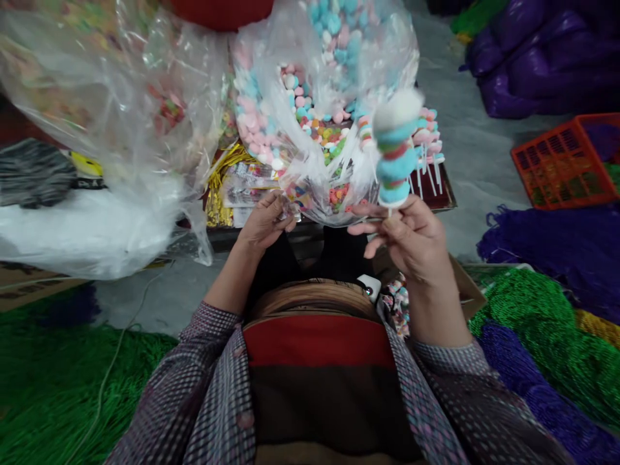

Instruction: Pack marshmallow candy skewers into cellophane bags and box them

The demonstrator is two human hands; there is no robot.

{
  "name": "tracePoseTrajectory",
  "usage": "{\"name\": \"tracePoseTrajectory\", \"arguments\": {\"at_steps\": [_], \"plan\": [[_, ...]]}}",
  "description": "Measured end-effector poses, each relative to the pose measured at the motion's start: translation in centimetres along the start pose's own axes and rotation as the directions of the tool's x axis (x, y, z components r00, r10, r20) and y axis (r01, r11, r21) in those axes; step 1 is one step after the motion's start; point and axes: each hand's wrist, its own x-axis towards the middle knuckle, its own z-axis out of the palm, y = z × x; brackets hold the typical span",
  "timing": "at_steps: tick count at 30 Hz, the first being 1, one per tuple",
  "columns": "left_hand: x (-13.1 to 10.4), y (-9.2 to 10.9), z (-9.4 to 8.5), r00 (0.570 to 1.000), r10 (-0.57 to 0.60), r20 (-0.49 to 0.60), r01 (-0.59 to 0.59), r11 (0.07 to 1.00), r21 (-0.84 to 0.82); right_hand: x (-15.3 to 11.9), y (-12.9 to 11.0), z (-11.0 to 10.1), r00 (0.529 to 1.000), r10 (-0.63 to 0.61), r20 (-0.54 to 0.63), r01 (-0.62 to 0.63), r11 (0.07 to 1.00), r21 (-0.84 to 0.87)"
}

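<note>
My right hand (411, 239) pinches the stick of a candy skewer (397, 158), which stands upright with white, blue and red pieces stacked on it. Near the table's front edge, my left hand (266, 219) is closed on a small clear wrapper (290, 205) with a coloured print. Between and beyond the hands lies an open plastic bag (310, 168) of pink, white and blue candies and ring-shaped gummies. Several finished-looking skewers (429, 145) with white sticks lie to the right of the bag.
Gold ties (217, 203) and flat clear packets (247, 190) lie left of the bag. A large clear bag (145, 97) fills the upper left. An orange crate (562, 161) stands at right, near purple and green strands (537, 310) on the floor.
</note>
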Motion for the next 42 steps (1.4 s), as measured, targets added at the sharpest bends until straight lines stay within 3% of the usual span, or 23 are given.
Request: {"name": "tracePoseTrajectory", "arguments": {"at_steps": [5, 13, 20, 25, 28, 30, 32, 37, 42], "plan": [[0.1, 0.2, -0.4, 0.997, -0.062, -0.039, 0.063, 0.998, 0.022, -1.0, -0.1, -1.7, 0.999, -0.040, 0.014, 0.042, 0.989, -0.143], [0.5, 0.3, -1.4, 0.992, -0.031, 0.121, 0.018, 0.994, 0.110, -1.0, -0.3, -3.5, 0.996, -0.087, 0.008, 0.083, 0.912, -0.403], [0.6, 0.7, -1.2, 0.987, -0.056, 0.153, 0.034, 0.989, 0.141, -0.9, -0.1, -6.0, 0.967, -0.251, -0.049, 0.137, 0.668, -0.731], [0.6, 1.0, -1.4, 0.985, -0.101, 0.141, 0.070, 0.976, 0.208, -0.5, -0.4, -6.7, 0.917, -0.395, 0.048, 0.228, 0.424, -0.877], [0.6, 1.2, -1.4, 0.986, -0.125, 0.114, 0.091, 0.961, 0.262, -0.4, -0.3, -6.6, 0.889, -0.448, 0.093, 0.270, 0.349, -0.897], [0.6, 1.2, -1.4, 0.983, -0.133, 0.126, 0.096, 0.959, 0.267, -0.5, -0.1, -6.3, 0.890, -0.453, 0.058, 0.253, 0.383, -0.888], [0.7, 1.2, -1.3, 0.980, -0.135, 0.146, 0.094, 0.962, 0.255, -0.5, 0.2, -6.0, 0.901, -0.433, 0.000, 0.229, 0.477, -0.848], [0.6, 1.5, -0.6, 0.982, -0.117, 0.147, 0.081, 0.969, 0.233, -0.6, 1.4, -5.5, 0.957, -0.287, -0.028, 0.182, 0.676, -0.714], [0.3, 2.3, 0.2, 0.989, -0.127, 0.070, 0.105, 0.960, 0.259, -0.3, 3.0, -5.3, 0.959, -0.269, -0.091, 0.145, 0.740, -0.657]]}}
